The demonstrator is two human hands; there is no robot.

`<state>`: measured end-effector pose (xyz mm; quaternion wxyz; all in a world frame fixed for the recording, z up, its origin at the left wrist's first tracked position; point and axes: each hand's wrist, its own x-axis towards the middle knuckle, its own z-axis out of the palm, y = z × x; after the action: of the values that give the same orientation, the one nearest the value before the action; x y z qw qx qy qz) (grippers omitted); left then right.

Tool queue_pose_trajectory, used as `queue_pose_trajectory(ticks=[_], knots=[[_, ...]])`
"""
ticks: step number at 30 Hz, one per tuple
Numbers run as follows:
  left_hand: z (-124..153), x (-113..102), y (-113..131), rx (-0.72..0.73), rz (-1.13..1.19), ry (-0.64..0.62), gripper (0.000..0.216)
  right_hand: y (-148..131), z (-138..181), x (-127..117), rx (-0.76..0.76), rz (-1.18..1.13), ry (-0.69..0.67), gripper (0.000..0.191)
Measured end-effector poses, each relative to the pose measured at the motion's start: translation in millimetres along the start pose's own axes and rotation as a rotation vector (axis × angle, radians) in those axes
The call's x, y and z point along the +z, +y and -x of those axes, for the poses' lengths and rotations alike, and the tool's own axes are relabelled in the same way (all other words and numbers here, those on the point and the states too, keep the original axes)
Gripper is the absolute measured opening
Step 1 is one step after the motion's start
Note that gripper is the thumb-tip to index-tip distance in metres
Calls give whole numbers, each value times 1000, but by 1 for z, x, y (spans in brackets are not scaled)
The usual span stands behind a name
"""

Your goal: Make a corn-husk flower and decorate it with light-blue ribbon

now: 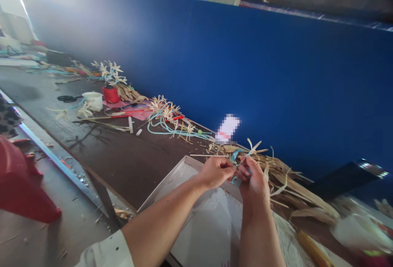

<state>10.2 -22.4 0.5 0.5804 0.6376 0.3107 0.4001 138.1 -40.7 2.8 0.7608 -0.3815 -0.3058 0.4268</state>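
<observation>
My left hand (215,171) and my right hand (254,181) meet above a shallow white tray (172,185), fingers pinched together. Between them they hold a small straw flower (252,149) with pale petals sticking up, and a light blue strip (236,155) wound at its base. Both hands are closed on this piece. Behind the hands lies a heap of dried straw husks (291,181) on the dark table (123,156).
Along the table by the blue wall (276,74) lie finished straw flowers (162,107), a teal cord (166,130), a red spool (110,94), a white cup (93,100), black scissors (66,98) and red-handled tools. A red stool (21,185) stands at the left.
</observation>
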Motion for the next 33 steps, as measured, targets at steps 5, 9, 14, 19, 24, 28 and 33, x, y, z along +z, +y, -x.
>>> queue_pose_trajectory(ticks=[5,9,14,19,24,28,33], knots=[[-1,0,0,-10,-21,12,27,1,0,0,-1,17,-4,18],[-1,0,-1,-13,-24,16,27,1,1,0,-11,28,-14,17],[-1,0,0,-19,-8,25,25,2,1,-1,-24,50,-19,18],[1,0,4,-20,6,38,23,3,0,-1,-23,57,-18,19],[1,0,4,-19,5,46,22,1,1,1,-13,41,-19,17],[0,0,2,-12,7,50,22,2,1,1,-8,42,-15,18],[0,1,1,2,1,55,22,4,0,0,-17,56,-16,19]])
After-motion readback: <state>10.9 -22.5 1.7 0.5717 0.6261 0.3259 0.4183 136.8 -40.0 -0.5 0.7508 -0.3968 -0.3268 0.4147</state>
